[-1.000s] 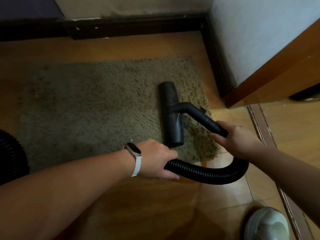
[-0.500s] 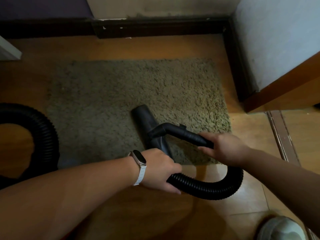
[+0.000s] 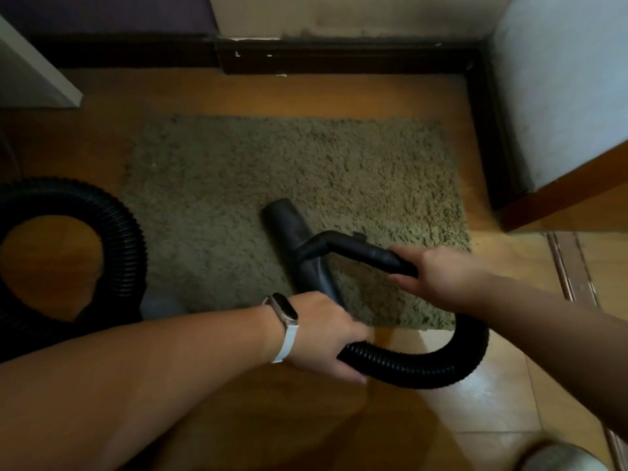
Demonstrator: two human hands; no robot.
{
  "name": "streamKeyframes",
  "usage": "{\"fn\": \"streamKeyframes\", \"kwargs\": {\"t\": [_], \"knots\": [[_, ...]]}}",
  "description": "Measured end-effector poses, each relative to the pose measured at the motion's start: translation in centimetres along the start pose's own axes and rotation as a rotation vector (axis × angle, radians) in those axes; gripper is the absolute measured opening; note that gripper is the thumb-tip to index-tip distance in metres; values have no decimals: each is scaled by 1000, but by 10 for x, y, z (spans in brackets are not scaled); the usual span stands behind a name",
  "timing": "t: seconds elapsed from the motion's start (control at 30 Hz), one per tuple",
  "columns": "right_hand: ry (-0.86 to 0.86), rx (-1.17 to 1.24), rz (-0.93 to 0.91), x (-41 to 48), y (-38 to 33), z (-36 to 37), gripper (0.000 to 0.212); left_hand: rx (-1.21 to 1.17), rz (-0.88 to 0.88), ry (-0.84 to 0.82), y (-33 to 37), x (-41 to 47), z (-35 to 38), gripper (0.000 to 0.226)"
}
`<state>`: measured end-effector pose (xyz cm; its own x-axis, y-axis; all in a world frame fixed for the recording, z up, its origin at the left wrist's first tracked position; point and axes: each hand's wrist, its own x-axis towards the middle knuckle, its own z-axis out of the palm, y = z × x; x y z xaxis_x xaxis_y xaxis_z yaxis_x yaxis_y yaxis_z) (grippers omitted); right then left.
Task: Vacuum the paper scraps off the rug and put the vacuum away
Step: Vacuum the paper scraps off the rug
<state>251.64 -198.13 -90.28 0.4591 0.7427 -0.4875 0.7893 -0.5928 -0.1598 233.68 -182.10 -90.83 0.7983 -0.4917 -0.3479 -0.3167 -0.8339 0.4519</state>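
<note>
No container is in view. The rug [image 3: 299, 205], a shaggy olive-brown rectangle, lies flat on the wooden floor [image 3: 339, 96], with its far edge near the dark baseboard [image 3: 339, 57] and its right edge near a wall corner [image 3: 560, 96]. No paper scraps can be made out on the pile. The vacuum nozzle [image 3: 299, 246], a black bar-shaped head, rests on the near right part of the rug, angled from far left to near right. A rigid black tube [image 3: 360, 251] rises from the nozzle toward the right. The right hand [image 3: 438, 277] is wrapped around the near end of this tube, fingers curled over it. From there the ribbed black hose [image 3: 441, 365] curves down and left across the floor just near the rug edge. The left hand [image 3: 326, 334], with a watch [image 3: 285, 314] on its wrist, is clenched around the hose and partly covers the near end of the nozzle. A second loop of hose [image 3: 112, 232] lies on the floor at the left, just beside the rug. A pale shoe [image 3: 564, 458] shows at the near right corner.
</note>
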Motion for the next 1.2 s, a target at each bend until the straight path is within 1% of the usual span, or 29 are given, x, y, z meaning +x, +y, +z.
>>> {"fn": "streamKeyframes", "kwargs": {"t": [0.07, 0.13, 0.2, 0.3, 0.37, 0.47, 0.53, 0.6, 0.67, 0.77, 0.87, 1.03, 1.2], "knots": [[-3, -41, -4, 6, 4, -6, 50, -10, -64, -3, -2, -7, -2, 39], [-24, -17, 62, 6, 20, -14, 50, -30, -112, 36, -3, -6, -10, 41], [-15, 2, 96, 2, 23, -11, 49, -10, -80, 73, -1, -1, -15, 41], [-15, -24, 12, -1, -3, 2, 46, 23, 3, 3, 3, -4, -9, 37], [-37, -39, -26, 2, -5, 7, 50, 10, -40, -25, 2, -11, -4, 42], [-55, -5, 54, 1, 18, -2, 53, -6, -110, 37, -1, -9, -11, 45], [-50, -13, 88, -3, 25, -5, 52, 19, -104, 70, 2, -2, -15, 46], [-40, 0, 99, -4, 23, -5, 50, 43, -85, 67, 5, 2, -12, 47], [-10, 73, 119, -5, 25, -3, 44, 46, -84, 66, 6, 1, -9, 47], [93, 277, 208, -7, 37, -2, 35, 56, -97, 106, 6, -1, -12, 46], [184, 332, 250, -6, 46, -12, 30, 66, -116, 148, 4, -1, -20, 46], [178, 257, 145, 5, 34, -34, 25, 84, -141, 187, -3, -8, -30, 46], [137, 264, 27, 27, 0, -49, 27, 57, -227, 164, -8, -37, -33, 44]]}}
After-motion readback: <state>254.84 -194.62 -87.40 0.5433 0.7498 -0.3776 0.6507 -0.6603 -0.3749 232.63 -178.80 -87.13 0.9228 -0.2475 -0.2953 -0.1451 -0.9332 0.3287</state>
